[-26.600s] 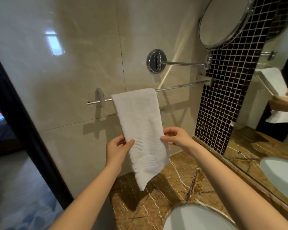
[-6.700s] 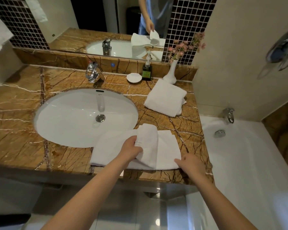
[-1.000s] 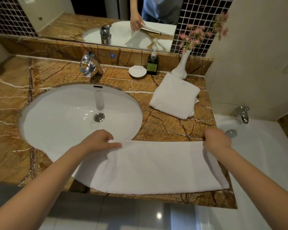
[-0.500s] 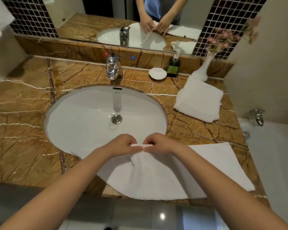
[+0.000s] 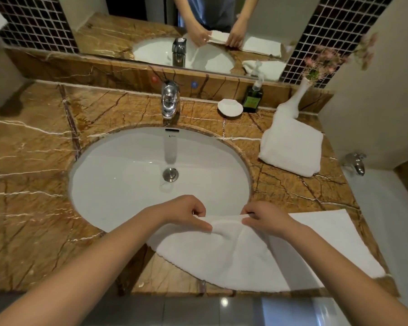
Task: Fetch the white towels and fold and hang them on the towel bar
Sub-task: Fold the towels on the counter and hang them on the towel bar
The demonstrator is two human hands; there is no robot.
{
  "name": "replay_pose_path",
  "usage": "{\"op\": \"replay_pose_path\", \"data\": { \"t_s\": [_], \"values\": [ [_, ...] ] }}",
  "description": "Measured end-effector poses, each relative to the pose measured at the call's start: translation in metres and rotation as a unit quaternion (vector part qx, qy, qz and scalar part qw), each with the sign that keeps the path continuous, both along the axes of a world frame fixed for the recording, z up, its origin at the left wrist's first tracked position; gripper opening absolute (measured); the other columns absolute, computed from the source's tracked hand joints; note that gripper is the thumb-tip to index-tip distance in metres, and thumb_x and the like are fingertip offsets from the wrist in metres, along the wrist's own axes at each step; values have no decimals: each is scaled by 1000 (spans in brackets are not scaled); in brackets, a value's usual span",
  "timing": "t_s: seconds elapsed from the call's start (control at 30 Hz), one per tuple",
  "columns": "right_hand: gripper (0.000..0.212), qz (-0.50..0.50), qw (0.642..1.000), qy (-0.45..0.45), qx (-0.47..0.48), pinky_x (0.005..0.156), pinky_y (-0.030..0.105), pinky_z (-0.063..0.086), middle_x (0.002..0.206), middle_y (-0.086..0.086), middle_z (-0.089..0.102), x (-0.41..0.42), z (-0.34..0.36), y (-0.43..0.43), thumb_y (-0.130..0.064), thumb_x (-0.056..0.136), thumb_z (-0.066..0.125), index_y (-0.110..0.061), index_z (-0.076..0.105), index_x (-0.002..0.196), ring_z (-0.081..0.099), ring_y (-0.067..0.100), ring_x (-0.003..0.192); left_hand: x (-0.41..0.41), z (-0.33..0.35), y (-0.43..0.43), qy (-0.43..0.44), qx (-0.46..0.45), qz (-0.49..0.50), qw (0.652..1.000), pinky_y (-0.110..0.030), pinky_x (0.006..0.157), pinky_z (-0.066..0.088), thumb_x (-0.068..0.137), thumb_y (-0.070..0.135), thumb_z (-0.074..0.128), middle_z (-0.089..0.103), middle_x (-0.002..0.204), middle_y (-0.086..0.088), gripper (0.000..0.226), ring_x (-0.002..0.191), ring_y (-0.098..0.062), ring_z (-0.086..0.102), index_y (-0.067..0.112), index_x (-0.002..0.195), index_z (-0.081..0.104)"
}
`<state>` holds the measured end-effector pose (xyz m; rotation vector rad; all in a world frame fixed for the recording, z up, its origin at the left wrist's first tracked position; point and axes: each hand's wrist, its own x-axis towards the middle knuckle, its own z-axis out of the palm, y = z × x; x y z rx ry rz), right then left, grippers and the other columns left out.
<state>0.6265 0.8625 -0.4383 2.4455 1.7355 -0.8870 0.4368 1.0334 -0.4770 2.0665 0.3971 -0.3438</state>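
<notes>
White terry, limp and heavy-looking: our towel (image 5: pixel 257 252) lies along the counter (image 5: pixel 33 161) edge at 5 o'clock from the sink (image 5: pixel 132 175). Its left end droops over the basin rim, its right end lies flat. Our left hand (image 5: pixel 186 212) and right hand (image 5: pixel 264 216) each pinch the far hem, close together, with a small hump of cloth between them. We judge the fold could go crooked if the pinched edges don't line up, and the overhanging end might slide into the basin and get damp. A second folded towel (image 5: pixel 292 149) waits at 2 o'clock, beside the vase (image 5: pixel 297 97).
</notes>
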Motion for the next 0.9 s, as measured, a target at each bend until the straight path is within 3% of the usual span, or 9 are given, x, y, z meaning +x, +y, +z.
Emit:
{"op": "replay_pose_path", "data": {
  "t_s": [0.1,0.23,0.33,0.43,0.57,0.63,0.7,0.8,0.9],
  "values": [
    [18,-15,1000,-10,-5,76,36,51,97,-2,66,-2,-1,-1,-31,91,57,-18,67,98,60,17,90,-7,0,8,46,49,-72,995,-26,60,24,72,50,72,31,62,8,47,59,-11,31,17,62,41],
    [20,-31,999,-13,-8,80,36,52,104,-6,67,-1,0,-5,-32,89,58,-22,69,104,61,13,95,-20,0,27,75,94,-50,992,-25,58,28,79,45,68,39,62,8,37,58,-11,36,22,62,44],
    [19,-39,999,-21,-8,78,34,52,104,-9,67,-2,1,-8,-34,90,58,-26,68,104,60,12,95,-36,8,39,56,98,2,994,-21,57,33,77,33,73,45,69,13,27,60,-3,41,27,77,47],
    [17,-27,998,-53,5,66,30,45,99,-6,66,-8,-1,-6,-34,91,56,-22,65,99,59,14,90,-52,18,48,79,125,1,989,-20,61,36,77,34,73,48,76,10,29,68,-6,47,23,97,55],
    [17,-7,983,-173,62,65,30,40,100,-1,61,-30,-1,1,-24,87,57,-20,62,103,59,21,93,-62,23,57,124,198,-54,971,-24,55,29,83,34,65,45,66,4,28,57,-11,39,16,68,50],
    [24,5,970,-207,130,59,31,38,87,3,59,-53,2,8,-14,68,69,-15,64,91,61,28,81,-63,21,56,140,211,-61,965,-25,56,30,88,34,58,45,65,6,30,57,-9,40,18,65,46],
    [25,58,971,-153,176,53,31,40,77,2,56,-93,8,18,-14,59,72,-16,62,81,59,28,69,-62,17,53,150,214,-65,963,-27,61,32,92,33,53,43,67,5,32,62,-13,41,19,65,41],
    [17,187,957,-73,208,50,31,36,75,5,59,-160,14,36,-30,75,64,-15,60,81,57,27,66,-60,13,49,156,211,-61,963,-29,65,31,94,28,50,41,71,2,33,70,-18,40,19,66,34],
    [18,238,955,-70,162,51,29,29,83,11,61,-207,13,53,-26,83,62,-10,61,89,57,28,73,-60,12,49,138,209,-49,967,-29,61,27,94,24,48,36,67,4,35,66,-17,36,20,65,29]
  ]
}}
